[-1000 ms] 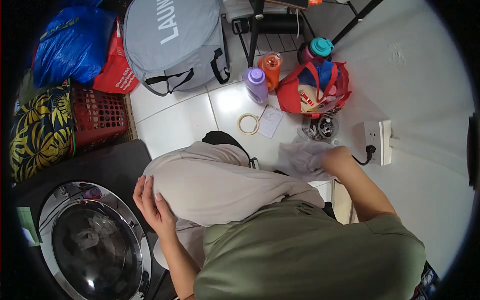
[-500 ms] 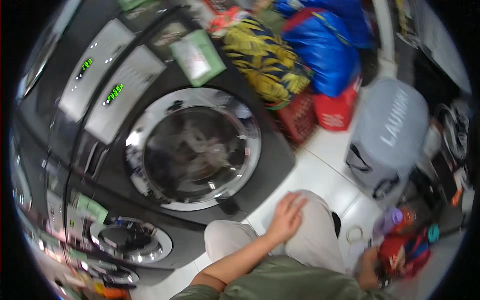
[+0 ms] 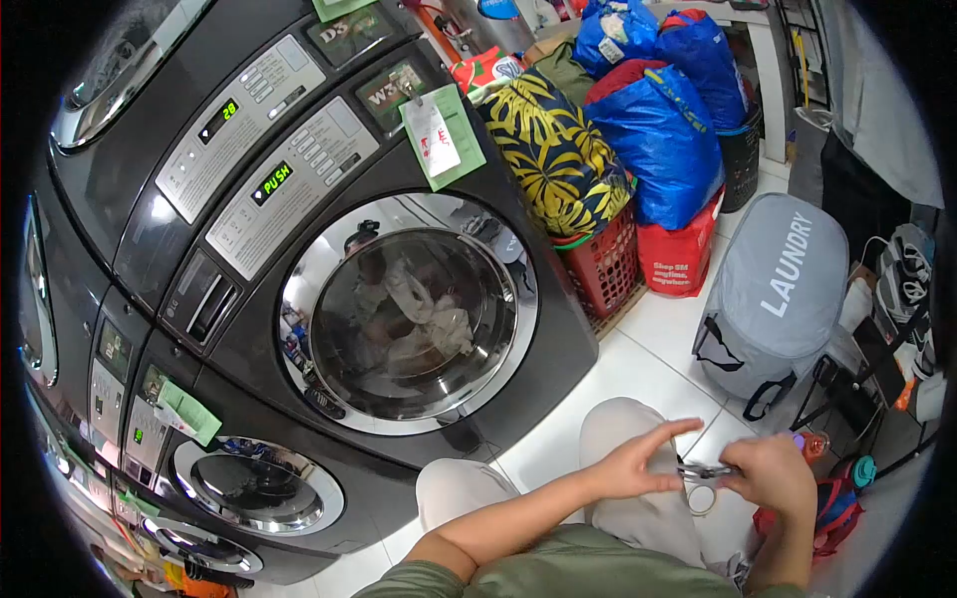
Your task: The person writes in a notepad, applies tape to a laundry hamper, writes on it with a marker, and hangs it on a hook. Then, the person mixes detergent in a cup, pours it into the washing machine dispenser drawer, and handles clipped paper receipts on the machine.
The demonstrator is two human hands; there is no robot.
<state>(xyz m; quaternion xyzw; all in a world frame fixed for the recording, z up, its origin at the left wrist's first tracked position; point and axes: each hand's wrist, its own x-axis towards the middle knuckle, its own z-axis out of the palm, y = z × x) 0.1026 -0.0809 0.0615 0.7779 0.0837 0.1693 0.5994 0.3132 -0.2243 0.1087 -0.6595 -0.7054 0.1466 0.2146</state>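
Note:
My left hand is held over my knee, open, with thumb and fingers spread apart. Its thumb side is close to a small dark, shiny metallic object, whose exact kind I cannot make out. My right hand is closed around the other end of that object. Just below it shows a pale round ring. Facing me is a dark front-loading washer with its round glass door shut and light-coloured laundry behind the glass. Its display reads PUSH.
A grey laundry hamper stands on the right. Behind it are blue bags, a red bag and a red basket with a leaf-patterned bundle. A red-and-blue bag lies at my right.
My left hand has lifted off my knee and opened. My right hand has come up from beside the red-and-blue bag with the metallic object in it. The view has steadied and shifted.

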